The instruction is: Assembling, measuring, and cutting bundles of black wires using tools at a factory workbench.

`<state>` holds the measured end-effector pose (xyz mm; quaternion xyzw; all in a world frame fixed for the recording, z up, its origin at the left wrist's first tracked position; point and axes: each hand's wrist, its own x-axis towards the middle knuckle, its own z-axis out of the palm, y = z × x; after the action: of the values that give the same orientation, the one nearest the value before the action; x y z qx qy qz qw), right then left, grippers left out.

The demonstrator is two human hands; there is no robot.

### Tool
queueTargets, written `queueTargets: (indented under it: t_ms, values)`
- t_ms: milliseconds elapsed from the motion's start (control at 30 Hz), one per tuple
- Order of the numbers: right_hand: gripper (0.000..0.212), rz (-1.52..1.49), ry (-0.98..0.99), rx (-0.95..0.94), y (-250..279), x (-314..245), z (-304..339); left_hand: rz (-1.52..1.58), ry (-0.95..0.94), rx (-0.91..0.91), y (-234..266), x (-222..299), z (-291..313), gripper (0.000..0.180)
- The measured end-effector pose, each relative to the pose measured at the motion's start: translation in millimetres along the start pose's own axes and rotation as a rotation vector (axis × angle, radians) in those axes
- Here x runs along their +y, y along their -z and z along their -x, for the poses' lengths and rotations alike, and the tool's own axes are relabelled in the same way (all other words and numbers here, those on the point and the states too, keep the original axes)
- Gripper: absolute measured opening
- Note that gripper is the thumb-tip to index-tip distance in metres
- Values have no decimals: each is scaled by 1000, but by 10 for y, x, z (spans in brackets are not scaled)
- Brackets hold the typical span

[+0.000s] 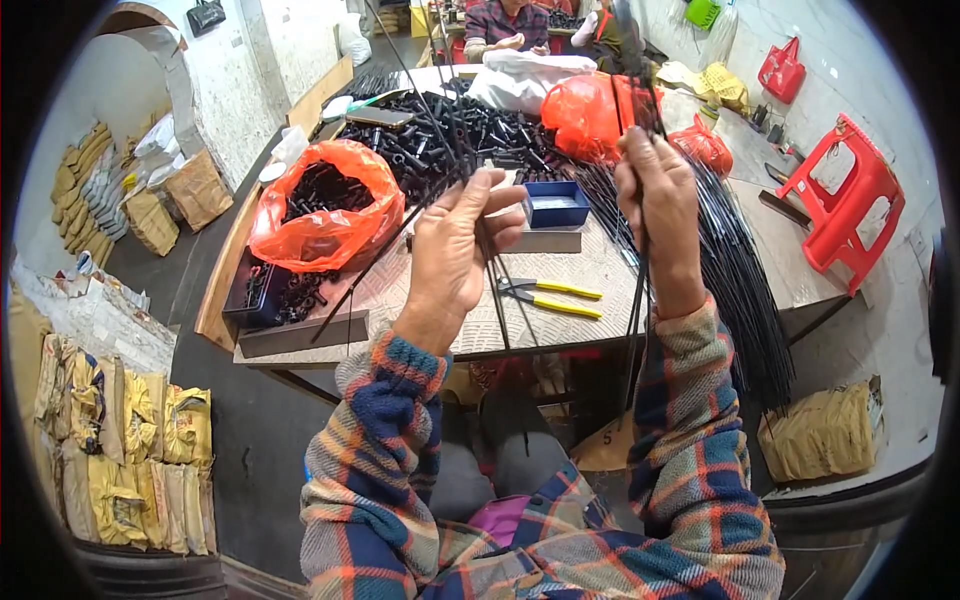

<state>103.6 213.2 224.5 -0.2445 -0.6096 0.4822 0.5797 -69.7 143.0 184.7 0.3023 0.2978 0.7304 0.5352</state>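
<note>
Several thin black rods [501, 300] cross in my left hand [445, 255], pinched between thumb and forefinger while the other fingers stretch out. My right hand [662, 195], raised to the right, is closed around an upright bunch of thin black rods [641, 285]; the upper ends are blurred. Between the hands, yellow-handled pliers [560, 306] lie on the table [590, 345], with a small blue box [557, 214] behind them. Right of my right hand, a large bundle of similar rods [740, 285] hangs over the table edge. A heap of short black tubular parts [500, 130] lies beyond.
An open orange bag [325, 245] of black parts sits at left, beside a dark blue bin [245, 305]. A tied red bag [580, 115] stands behind. Another person [500, 28] sits at the far end. A red stool [870, 215] is at right; stacked sacks [140, 420] are at left.
</note>
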Motion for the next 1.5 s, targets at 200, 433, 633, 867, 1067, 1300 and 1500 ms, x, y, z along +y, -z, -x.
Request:
queueTargets:
  t_ms: [200, 433, 633, 867, 1067, 1300, 1500]
  values:
    - [12, 128, -4, -188, -365, 384, 406, -46, -61, -23, -110, -209, 3, 29]
    - [12, 63, -209, -220, -487, 554, 610, -183, -203, -19, 35, -333, -48, 31]
    - [14, 194, 49, -126, -478, 530, 434, -203, -127, -25, 20, -132, 30, 26]
    - [25, -3, 112, 97, 35, 148, -54, -184, -166, 75, 168, 92, 13, 21]
    - [24, -70, 115, 190, 316, -56, -181, -126, -112, -39, 163, 228, 44, 33]
    - [24, 178, -38, 99, 371, 27, -195, 0, 100, -111, 48, 212, 78, 39]
    - [22, 147, -101, -140, 52, 117, 60, -185, 103, -69, -142, -9, 98, 35]
